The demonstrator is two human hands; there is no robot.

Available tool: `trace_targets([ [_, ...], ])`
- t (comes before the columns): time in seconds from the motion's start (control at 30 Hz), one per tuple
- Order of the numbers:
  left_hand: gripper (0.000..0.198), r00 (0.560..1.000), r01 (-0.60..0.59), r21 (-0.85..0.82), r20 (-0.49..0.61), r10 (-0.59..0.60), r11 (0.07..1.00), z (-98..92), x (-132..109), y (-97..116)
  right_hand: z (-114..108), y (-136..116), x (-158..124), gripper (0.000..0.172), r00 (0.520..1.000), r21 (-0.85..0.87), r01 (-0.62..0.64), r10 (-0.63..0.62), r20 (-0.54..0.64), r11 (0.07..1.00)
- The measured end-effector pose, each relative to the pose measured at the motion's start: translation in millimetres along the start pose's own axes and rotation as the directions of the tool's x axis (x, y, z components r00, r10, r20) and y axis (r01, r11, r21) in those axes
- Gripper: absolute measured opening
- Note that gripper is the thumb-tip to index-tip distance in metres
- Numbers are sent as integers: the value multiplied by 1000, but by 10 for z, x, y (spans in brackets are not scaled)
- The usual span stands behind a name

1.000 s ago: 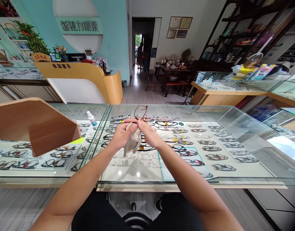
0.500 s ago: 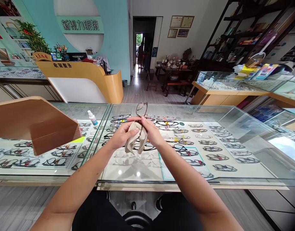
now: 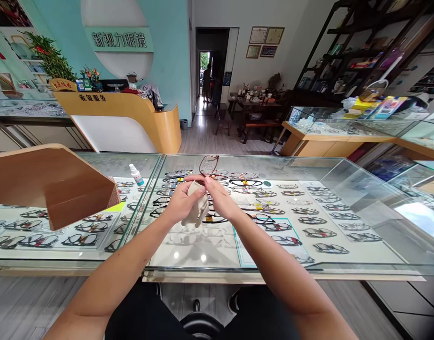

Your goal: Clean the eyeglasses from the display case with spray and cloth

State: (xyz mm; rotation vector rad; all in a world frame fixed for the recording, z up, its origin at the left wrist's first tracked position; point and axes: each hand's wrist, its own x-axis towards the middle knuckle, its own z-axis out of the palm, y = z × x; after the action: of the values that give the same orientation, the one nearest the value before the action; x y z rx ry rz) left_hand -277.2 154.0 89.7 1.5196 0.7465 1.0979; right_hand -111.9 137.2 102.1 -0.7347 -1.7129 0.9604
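One lens (image 3: pixel 209 165) shows, the other is hidden; left grip (image 3: pixel 184 203) clamps cloth (image 3: pixel 195 210), right grip (image 3: pixel 220 200) the glasses (image 3: pixel 206 169).

Beige cloth (image 3: pixel 196 215) in my left hand (image 3: pixel 180 202) — reddish-brown glasses (image 3: pixel 209 165) just beyond it, white-and-blue bottle (image 3: pixel 136 175) to its left.

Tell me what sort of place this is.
Probably an eyeglasses shop: rows of frames lie in the glass case, the sign says "glasses" in Chinese, and the counter is marked cashier.

The right hand (image 3: pixel 221 202) has free space rightward; farther left, a brown board (image 3: pixel 48 177) obstructs.
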Motion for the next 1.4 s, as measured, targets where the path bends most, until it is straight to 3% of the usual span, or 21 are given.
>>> trace_targets([
  [0.13,68,999,4,-38,-47,-6,999,16,-22,-53,1,13,5,79,1000,-69,8,-8,10,998],
  [0.37,72,996,-13,-25,-86,11,1000,4,-14,-111,15,19,32,79,999,-45,38,-37,38,998],
  [0.67,73,999,-5,-59,42,8,998,-61,36,34,-41,63,49,75,991,44,-57,62,-121,997],
  [0.87,72,988,14,-149,-147,-37,989,-211,105,23,-230,5,71,68,978,5,-9,10,-208,1000],
  [1.03,67,963,28,-226,-255,-87,974,-292,151,79,-259,-64,47,68,989,-139,71,-88,-116,988],
  [1.23,73,934,34,-296,-331,-136,955,-320,193,154,-192,-46,25,69,998,-175,48,-41,41,983],
  [1.4,72,948,6,-296,-302,-99,955,-336,202,140,-131,-6,24,70,991,-194,33,-7,136,980],
])
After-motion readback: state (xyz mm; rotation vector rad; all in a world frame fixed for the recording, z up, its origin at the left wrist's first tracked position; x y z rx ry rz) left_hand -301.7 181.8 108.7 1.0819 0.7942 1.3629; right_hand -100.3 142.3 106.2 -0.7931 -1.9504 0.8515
